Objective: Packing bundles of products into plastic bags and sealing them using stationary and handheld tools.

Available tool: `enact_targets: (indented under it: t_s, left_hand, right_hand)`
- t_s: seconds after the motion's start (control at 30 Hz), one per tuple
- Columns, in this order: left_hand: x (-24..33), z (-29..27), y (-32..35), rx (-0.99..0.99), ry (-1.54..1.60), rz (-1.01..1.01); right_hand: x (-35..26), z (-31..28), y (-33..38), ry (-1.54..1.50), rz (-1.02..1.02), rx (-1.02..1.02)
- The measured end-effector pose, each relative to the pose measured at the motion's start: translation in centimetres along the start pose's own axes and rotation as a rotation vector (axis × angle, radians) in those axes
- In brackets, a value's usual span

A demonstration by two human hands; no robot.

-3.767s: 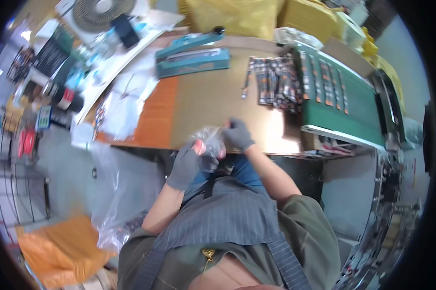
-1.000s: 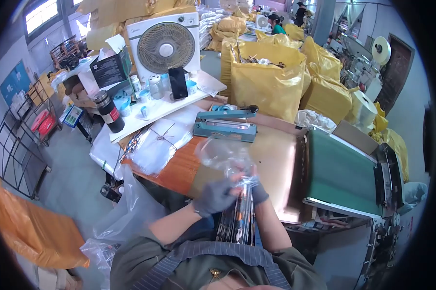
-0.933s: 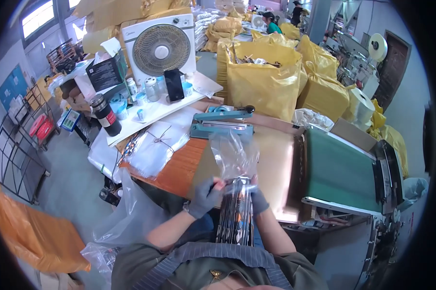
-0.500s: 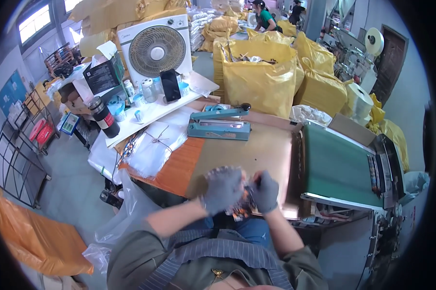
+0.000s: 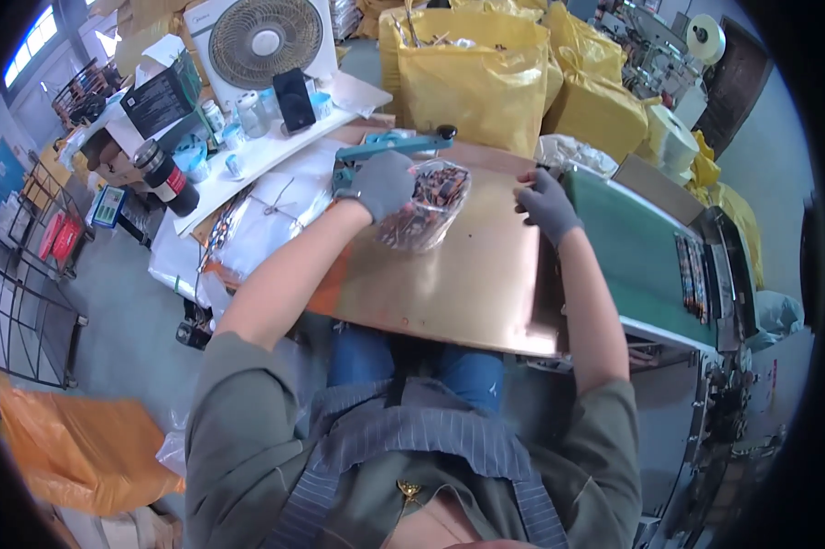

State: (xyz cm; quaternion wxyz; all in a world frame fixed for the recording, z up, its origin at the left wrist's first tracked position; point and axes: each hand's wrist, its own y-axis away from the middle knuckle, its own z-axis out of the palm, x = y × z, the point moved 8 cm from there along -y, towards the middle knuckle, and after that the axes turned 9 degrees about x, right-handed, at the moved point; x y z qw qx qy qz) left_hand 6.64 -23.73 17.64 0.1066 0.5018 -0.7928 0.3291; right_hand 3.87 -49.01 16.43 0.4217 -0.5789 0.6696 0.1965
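My left hand (image 5: 382, 186), in a grey glove, grips the upper left part of a clear plastic bag (image 5: 424, 233) filled with small dark and orange pieces. The bag leans over the table, beside the teal hand-lever bag sealer (image 5: 403, 144), which my hand partly hides. Away to the right, my right hand (image 5: 550, 206), also gloved with bare fingertips, is raised near the table's right edge. Its fingers are bent and apart, and no item shows in them. It is nearest to the green conveyor belt (image 5: 636, 238).
Flat clear bags (image 5: 284, 206) lie on the table's left. A white shelf board (image 5: 248, 174) carries a phone (image 5: 293, 101), jars and a tumbler (image 5: 167, 178). A fan (image 5: 266, 46) stands behind, with a large yellow sack (image 5: 467, 87) beyond the table.
Both hands have moved up and apart from near my lap. The left has carried the filled bag onto the table by the sealer; the right has gone toward the conveyor. The view has tilted down.
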Motion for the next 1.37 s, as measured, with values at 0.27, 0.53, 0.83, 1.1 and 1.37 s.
enact_targets:
  t_s: [0.27,0.53,0.83,1.1,1.37]
  left_hand:
    - [4.3,-3.0,0.6,0.067,0.487,-0.111]
    - [-0.1,-0.8,2.7,-0.112,0.297,0.05]
    - [2.9,-3.9,2.2,0.241,0.414,0.071]
    - [6.3,-0.7,9.8,0.341,0.079,0.645]
    - [-1.2,6.0,26.5,0.074,-0.017,-0.001]
  right_hand:
    - [-1.8,7.0,2.5,-0.698,0.158,-0.239]
    - [-2.2,2.7,1.2,-0.531,0.045,-0.122]
    - [3.6,1.8,-1.3,-0.706,0.084,0.122]
    - [28.6,3.2,0.6,0.774,0.439,0.231]
    - [19.1,7.0,9.4,-0.174,0.568,-0.306]
